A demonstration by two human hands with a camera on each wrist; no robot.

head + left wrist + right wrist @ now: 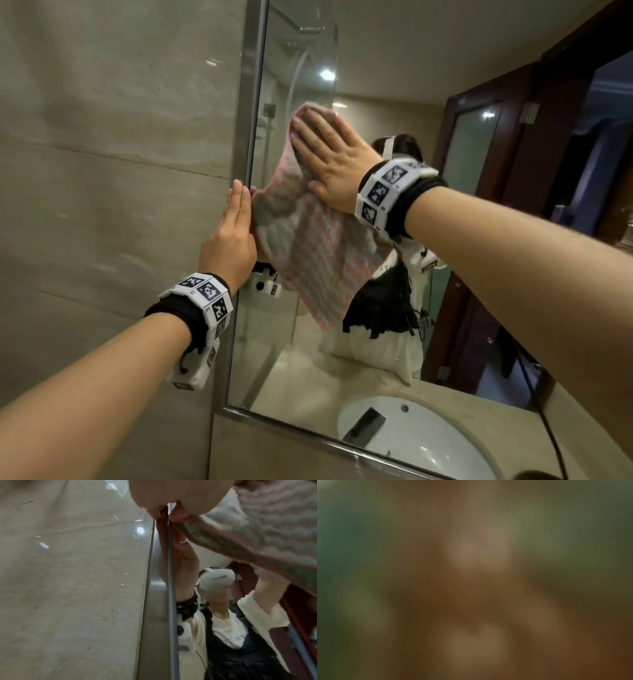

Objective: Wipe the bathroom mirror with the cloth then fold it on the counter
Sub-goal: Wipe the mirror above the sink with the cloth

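Head view: cloth flat on mirror

We see right hand (pixel 334 164), fingers straight, pressing the pink-and-green striped cloth (pixel 308 246) against the mirror (pixel 294 342). Left hand (pixel 233 236), fingers straight and together, rests on the metal mirror frame (pixel 248 102).

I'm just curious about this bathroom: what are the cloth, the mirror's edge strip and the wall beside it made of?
Cloth: seemingly soft woven terry, pink-and-grey stripes, draping limply.
Edge strip: brushed metal, likely steel, dull grey sheen.
Wall: polished beige stone or tile; seams and light reflections.
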